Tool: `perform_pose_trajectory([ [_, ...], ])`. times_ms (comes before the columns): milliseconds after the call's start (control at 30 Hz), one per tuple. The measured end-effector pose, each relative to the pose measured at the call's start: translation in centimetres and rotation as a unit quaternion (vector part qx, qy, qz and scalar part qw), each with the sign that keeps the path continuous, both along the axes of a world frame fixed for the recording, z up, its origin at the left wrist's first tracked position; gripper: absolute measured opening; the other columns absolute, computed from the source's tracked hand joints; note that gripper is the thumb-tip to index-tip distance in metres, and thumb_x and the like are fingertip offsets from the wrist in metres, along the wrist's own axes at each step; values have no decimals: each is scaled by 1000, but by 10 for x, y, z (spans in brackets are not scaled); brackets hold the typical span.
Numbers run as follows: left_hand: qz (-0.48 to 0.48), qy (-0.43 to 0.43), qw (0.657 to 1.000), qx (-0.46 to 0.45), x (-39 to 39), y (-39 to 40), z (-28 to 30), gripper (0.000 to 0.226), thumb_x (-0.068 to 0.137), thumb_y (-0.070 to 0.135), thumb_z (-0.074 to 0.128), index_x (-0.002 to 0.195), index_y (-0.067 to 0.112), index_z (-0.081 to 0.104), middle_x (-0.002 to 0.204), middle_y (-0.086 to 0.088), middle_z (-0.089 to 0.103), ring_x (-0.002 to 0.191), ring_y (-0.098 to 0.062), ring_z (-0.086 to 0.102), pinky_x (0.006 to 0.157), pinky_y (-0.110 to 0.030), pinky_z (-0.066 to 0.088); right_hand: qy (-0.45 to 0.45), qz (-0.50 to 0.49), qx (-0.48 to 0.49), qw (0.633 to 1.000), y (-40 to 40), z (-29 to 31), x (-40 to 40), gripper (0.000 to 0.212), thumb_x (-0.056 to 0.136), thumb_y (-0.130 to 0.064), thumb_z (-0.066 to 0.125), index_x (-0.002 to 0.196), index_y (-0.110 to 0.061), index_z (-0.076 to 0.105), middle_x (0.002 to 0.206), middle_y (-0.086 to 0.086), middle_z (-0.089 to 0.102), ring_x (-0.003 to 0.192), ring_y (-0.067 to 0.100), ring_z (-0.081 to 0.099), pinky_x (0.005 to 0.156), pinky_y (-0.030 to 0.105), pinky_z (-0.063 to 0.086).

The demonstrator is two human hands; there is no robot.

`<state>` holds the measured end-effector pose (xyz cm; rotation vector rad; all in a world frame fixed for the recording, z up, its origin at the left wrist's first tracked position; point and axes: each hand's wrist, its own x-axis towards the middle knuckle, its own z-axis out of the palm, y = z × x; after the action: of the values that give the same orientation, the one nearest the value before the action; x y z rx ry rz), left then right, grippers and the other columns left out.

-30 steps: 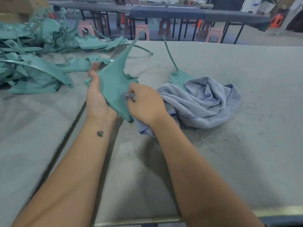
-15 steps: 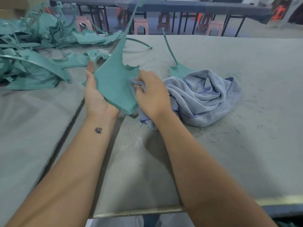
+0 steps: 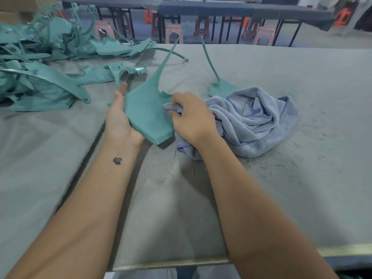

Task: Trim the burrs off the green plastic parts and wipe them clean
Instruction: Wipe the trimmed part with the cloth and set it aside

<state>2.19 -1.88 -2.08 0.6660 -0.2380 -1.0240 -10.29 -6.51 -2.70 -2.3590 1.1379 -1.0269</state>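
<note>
Two hands are at work in front of me on the grey felt-covered table (image 3: 281, 198). My left hand (image 3: 120, 119) cradles the green plastic part (image 3: 147, 109) from the left, palm turned inward, fingers mostly straight along its hidden far side and my thumb up along the near edge. The part stands tilted on its blunt lower corner, its broad textured face toward me and its long thin stem (image 3: 168, 56) pointing up and away. My right hand (image 3: 193, 117) has its fingers curled tight round a bunched fold of the blue-grey cloth (image 3: 257, 121), pressing that fold against the part's right edge. The rest of the cloth lies crumpled on the table just right of my hand, partly covering a second green part (image 3: 219, 88) whose stem also rises. A heap of more green parts (image 3: 40, 67) sits at the far left, well apart from my hands. Fine shavings (image 3: 265, 170) speckle the felt near the cloth.
</note>
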Motion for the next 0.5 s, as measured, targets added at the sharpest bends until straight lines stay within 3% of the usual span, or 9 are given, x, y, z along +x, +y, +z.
perform_pose_trajectory([
  [67,14,-49,999,-16,0,0,5,24,104,23,44,124,21,57,101,-6,75,92,-25,72,74,-43,59,-34,-52,3,998,-4,-2,0,21,92,-15,53,75,-21,41,87,0,52,76,20,49,64,35,36],
  [167,115,-220,967,-52,5,5,8,41,95,6,55,135,18,53,102,9,74,98,-12,70,79,-31,57,-210,-90,63,972,-8,5,-7,15,93,-14,55,80,-18,48,75,-8,52,66,5,46,61,21,32],
  [233,133,-413,900,-49,3,7,4,44,91,19,60,132,34,56,106,20,71,100,-1,66,82,-21,53,-341,-89,142,925,-12,12,-14,15,95,-17,56,81,-20,52,71,-12,53,61,-3,48,64,14,39],
  [300,92,-599,793,-57,-7,10,-2,43,91,28,59,125,54,53,108,34,65,102,13,59,86,-14,48,-434,-88,217,870,-15,17,-20,16,98,-21,54,81,-21,54,74,-7,57,68,5,53,72,23,47],
  [367,26,-698,709,-93,-21,8,-9,54,89,13,55,134,42,49,123,37,55,119,14,49,103,-15,40,-490,-86,279,822,-19,19,-24,20,101,-25,50,85,-17,58,79,-1,61,76,13,58,76,31,51],
  [433,2,-760,640,-113,-26,1,-14,65,81,3,55,141,24,42,141,19,42,136,1,36,116,-20,25,-509,-84,351,782,-25,19,-24,30,102,-34,45,99,-9,61,94,8,67,86,21,65,78,34,55],
  [500,5,-797,599,-79,-20,-3,-16,76,76,5,59,144,26,31,146,15,33,142,-13,30,119,-32,20,-512,-61,389,763,-25,18,-19,36,101,-39,46,107,-7,62,103,12,68,93,25,66,85,40,56],
])
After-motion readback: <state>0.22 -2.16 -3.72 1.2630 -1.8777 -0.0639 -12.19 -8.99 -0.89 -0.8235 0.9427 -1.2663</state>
